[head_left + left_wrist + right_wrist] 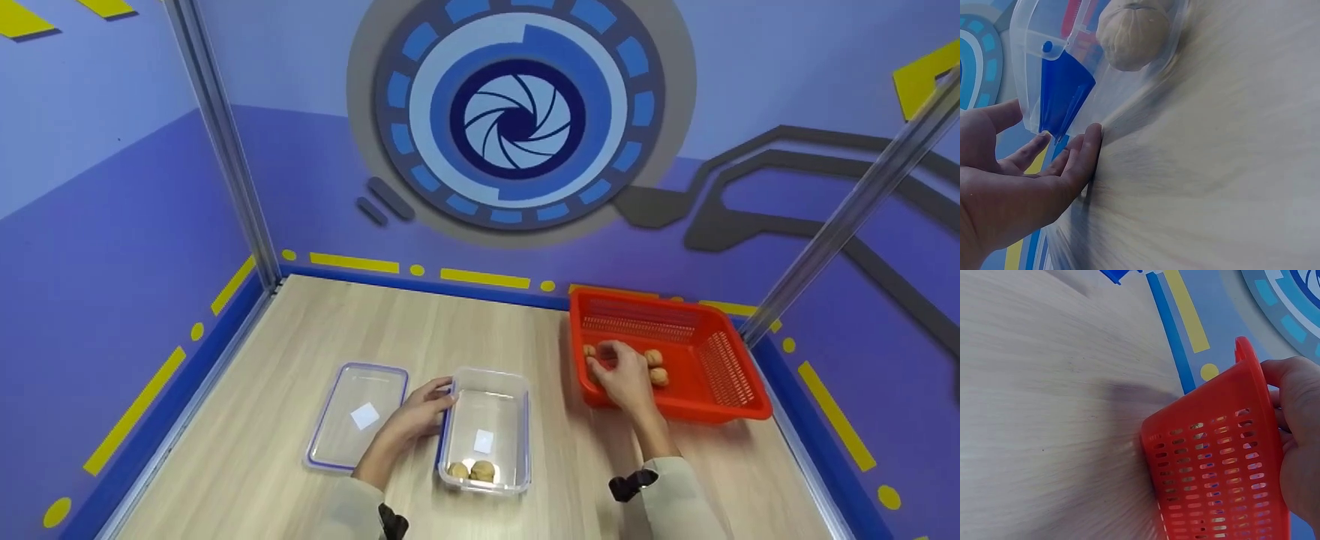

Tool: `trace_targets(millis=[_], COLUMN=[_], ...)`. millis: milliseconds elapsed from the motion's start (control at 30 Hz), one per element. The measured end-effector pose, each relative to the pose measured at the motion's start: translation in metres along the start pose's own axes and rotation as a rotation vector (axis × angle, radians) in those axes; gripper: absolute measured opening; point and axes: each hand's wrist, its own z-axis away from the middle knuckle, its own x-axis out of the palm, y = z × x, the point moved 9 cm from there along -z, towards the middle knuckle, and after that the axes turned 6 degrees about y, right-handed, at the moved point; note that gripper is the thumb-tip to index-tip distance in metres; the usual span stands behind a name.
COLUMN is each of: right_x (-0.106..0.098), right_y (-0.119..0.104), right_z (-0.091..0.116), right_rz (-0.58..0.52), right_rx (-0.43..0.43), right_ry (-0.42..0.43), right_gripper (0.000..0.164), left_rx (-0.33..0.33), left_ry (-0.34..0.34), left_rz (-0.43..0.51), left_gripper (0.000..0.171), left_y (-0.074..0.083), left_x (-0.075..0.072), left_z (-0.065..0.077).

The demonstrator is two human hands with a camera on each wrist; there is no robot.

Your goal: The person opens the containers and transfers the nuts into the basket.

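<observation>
A clear plastic food box (504, 420) with blue-edged sides stands in the middle of the table. Two walnuts (482, 471) lie at its near end, and one walnut (1132, 38) shows large through the wall in the left wrist view. My left hand (417, 413) touches the box's left side with loosely extended fingers. On the right, my right hand (627, 376) reaches into a red plastic basket (739, 409). Its thumb and fingers are bent but apart, close to walnuts at the basket's left side. Other walnuts (658, 376) lie right of the hand. The basket wall hides its fingertips in the right wrist view.
A clear lid (341, 431) with a blue seal lies on the table left of the box. Patterned blue panels (315, 180) stand behind and beside the wooden tabletop (247, 450), with metal posts (232, 157) at the corners. The basket sits near the back right corner.
</observation>
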Motion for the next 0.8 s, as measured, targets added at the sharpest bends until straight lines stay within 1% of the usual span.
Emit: trace_targets(millis=[233,567,700,800], right_x=[0.000,-0.002,-0.007,-0.009], right_y=[-0.002,-0.012,-0.021,-0.035], right_z=[0.002,0.001,-0.001,0.000], right_rz=[-0.001,0.000,-0.019,-0.037], right_rx=[-0.008,-0.046,-0.101,-0.159], right_ry=[0.003,0.006,0.047,0.080], right_gripper=[0.033,0.033,0.032,0.031], left_rx=[-0.005,0.022,0.020,0.015], left_ry=[-0.004,-0.024,-0.017,-0.011], left_rz=[0.001,-0.018,-0.017,-0.015], left_gripper=[0.059,0.060,0.057,0.057], left_y=[0.001,0.006,0.007,0.004], left_x=[0.000,0.002,0.002,0.001], left_z=[0.002,0.005,0.004,0.004])
